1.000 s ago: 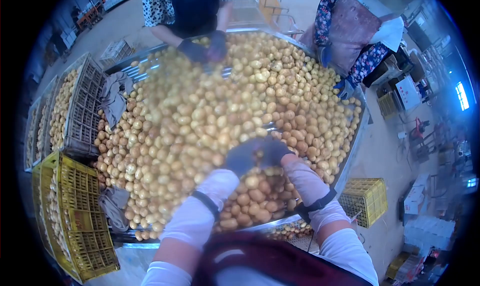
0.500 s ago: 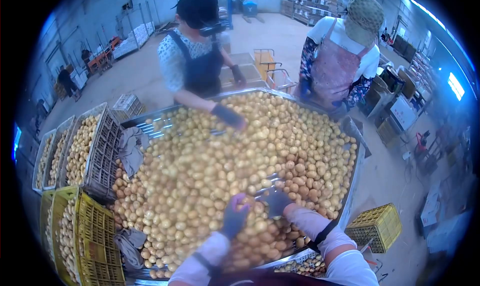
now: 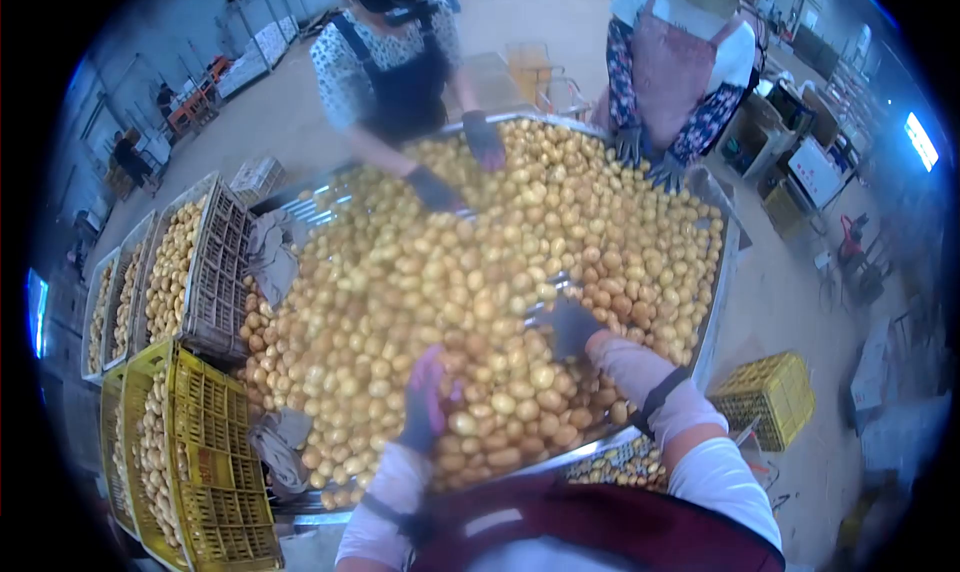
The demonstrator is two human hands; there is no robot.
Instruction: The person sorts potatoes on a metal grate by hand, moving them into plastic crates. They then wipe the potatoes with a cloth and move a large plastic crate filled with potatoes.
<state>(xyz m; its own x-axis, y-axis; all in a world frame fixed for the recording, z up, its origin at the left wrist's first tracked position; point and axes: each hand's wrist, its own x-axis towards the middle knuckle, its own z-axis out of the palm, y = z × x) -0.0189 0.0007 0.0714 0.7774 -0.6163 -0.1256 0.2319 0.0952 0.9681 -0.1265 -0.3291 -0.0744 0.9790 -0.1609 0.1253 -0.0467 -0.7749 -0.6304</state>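
Note:
Small round yellow-brown potatoes cover a sorting table with a metal rim. My left hand, in a grey glove with pink-purple fingers, is over the near potatoes; its fingers and thumb are apart, with nothing seen between them. Farther right, my right hand wears a dark grey glove and reaches down among the potatoes, beside a bare patch of shiny metal bars. Its fingers look stretched toward the left, though blur softens them and potatoes may hide the tips.
Across the table, one co-worker has both gloved hands on the potatoes; another rests gloved hands at the far right edge. Yellow crates and grey crates of potatoes line the left side. A yellow crate stands right. Cloths hang at left.
My view has tilted down. My left hand has moved left, away from my right hand, and its fingers have spread. The far-right co-worker's hands now rest on the table edge.

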